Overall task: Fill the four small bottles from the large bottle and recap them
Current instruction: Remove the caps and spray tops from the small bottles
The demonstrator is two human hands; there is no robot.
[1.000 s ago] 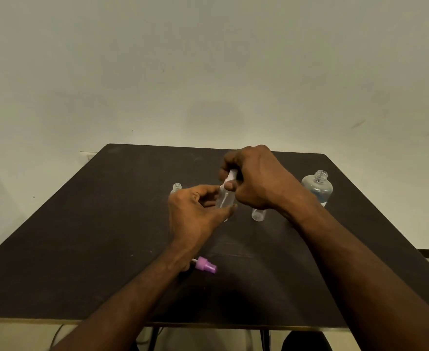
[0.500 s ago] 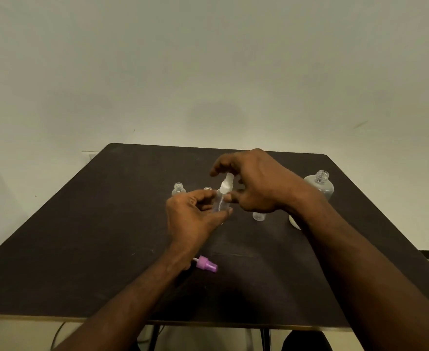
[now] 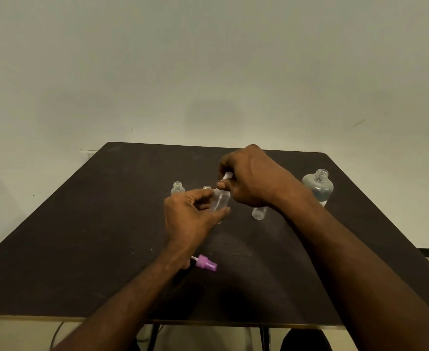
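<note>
the left hand point(image 3: 192, 216) holds a small clear bottle point(image 3: 220, 201) above the middle of the dark table point(image 3: 86, 236), fingers and thumb curled round its body. the right hand point(image 3: 252, 181) pinches the white spray cap point(image 3: 227, 176) at the bottle's neck. two uncapped small bottles point(image 3: 177, 188) stand just left and far of the hands, another point(image 3: 259, 213) under the right wrist. the large bottle point(image 3: 318, 186) stands uncapped at far right. a purple spray cap point(image 3: 206, 263) lies near the left wrist.

Bare indoor room, type undetermined.
Dark square table point(image 3: 107, 224) set against a plain pale wall point(image 3: 208, 72); no furnishings indicate its use.
</note>
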